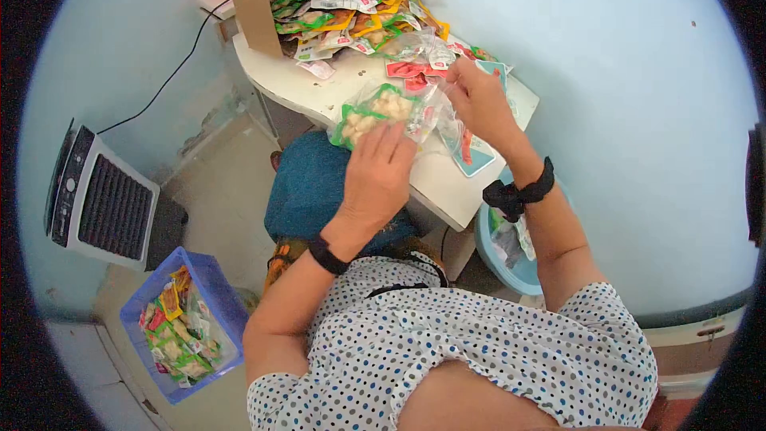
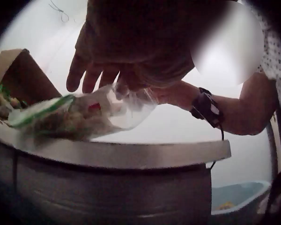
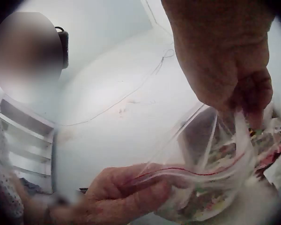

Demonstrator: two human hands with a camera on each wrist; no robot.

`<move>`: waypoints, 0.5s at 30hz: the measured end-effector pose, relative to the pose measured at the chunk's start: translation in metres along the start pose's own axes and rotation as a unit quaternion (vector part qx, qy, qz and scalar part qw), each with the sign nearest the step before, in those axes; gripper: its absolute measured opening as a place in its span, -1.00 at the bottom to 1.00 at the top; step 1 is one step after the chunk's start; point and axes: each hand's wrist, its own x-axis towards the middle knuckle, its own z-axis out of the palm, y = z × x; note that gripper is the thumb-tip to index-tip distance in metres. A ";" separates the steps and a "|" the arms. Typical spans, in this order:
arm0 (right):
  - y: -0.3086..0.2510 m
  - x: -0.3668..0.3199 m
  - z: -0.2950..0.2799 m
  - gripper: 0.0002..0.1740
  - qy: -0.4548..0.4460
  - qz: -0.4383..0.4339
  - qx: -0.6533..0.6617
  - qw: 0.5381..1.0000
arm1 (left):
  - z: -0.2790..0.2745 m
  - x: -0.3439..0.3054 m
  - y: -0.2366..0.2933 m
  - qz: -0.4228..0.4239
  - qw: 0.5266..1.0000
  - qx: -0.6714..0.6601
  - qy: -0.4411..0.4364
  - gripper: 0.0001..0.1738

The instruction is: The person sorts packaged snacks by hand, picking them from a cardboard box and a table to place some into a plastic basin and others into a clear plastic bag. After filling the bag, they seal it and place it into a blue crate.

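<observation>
A clear plastic zip bag [image 3: 210, 168] with a red line along its mouth lies over the table's near edge. In the head view, a green-edged packet of pale, lumpy food [image 1: 371, 116] shows at its left end. My left hand [image 1: 379, 172] holds the near side of the bag's mouth, thumb and fingers on the film in the right wrist view. Opposite it, my right hand [image 1: 483, 108] pinches the far side of the mouth and draws the film up taut. Red-and-clear packets [image 1: 416, 73] lie just beyond the bag.
An open cardboard box [image 1: 257, 8] spills a heap of packets [image 1: 351, 16] across the white table [image 1: 311, 94]. Flat blue-and-red packets [image 1: 472, 156] lie at the right. On the floor stand a blue basket [image 1: 231, 291] of packets, an air cooler [image 1: 120, 203] and a light-blue tub [image 1: 527, 275].
</observation>
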 end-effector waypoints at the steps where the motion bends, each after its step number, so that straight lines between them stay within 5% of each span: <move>1: -0.011 0.005 -0.005 -0.85 0.003 -0.001 0.030 1.000 | -0.012 0.001 -0.003 0.003 1.000 -0.016 0.026 -0.63; 6: -0.071 0.034 -0.026 -0.91 -0.018 -0.033 0.075 0.996 | -0.094 0.007 -0.024 -0.016 0.993 -0.039 0.110 -0.80; 9: -0.096 0.042 -0.030 -0.90 -0.044 -0.082 0.090 0.992 | -0.134 -0.001 -0.027 -0.223 0.945 -0.231 0.061 -0.78; 14: -0.114 0.039 -0.015 -0.78 -0.123 -0.073 0.098 0.985 | -0.148 -0.028 -0.030 -0.284 0.919 -0.272 0.015 -0.73; 15: -0.119 0.037 -0.018 -0.80 -0.181 -0.017 0.145 0.973 | -0.149 -0.035 -0.029 -0.291 0.920 -0.264 0.008 -0.73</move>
